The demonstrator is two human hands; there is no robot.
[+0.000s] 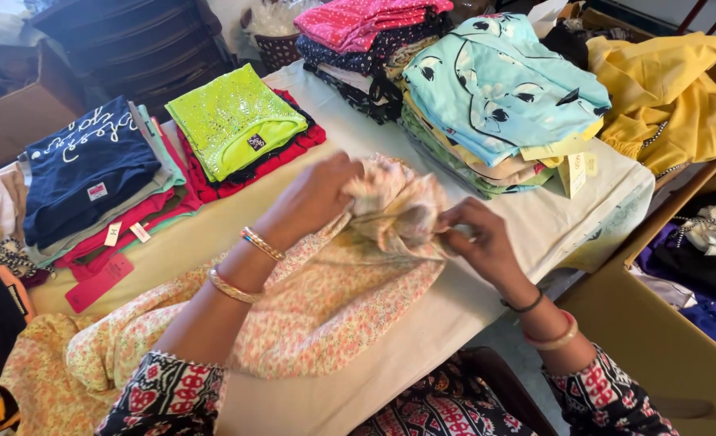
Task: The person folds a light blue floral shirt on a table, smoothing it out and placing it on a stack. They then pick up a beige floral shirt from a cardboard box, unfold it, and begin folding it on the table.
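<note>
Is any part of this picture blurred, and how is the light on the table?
Head view: the left hand and right hand are slightly smeared by motion, as is the bunched floral garment that they grip; the folded stacks, such as the neon green top, stay sharp. Head view: the light is soft and even on the table, with faint shadows and no strong glare.

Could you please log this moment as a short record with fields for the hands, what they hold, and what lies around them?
left hand: gripping a bunched part of the floral garment
right hand: pinching the same bunched fabric
surface: cloth-covered table
behind the hands: folded clothes stack topped in light blue
to the left: neon green top, navy top
to the right: cardboard box of clothes
</note>
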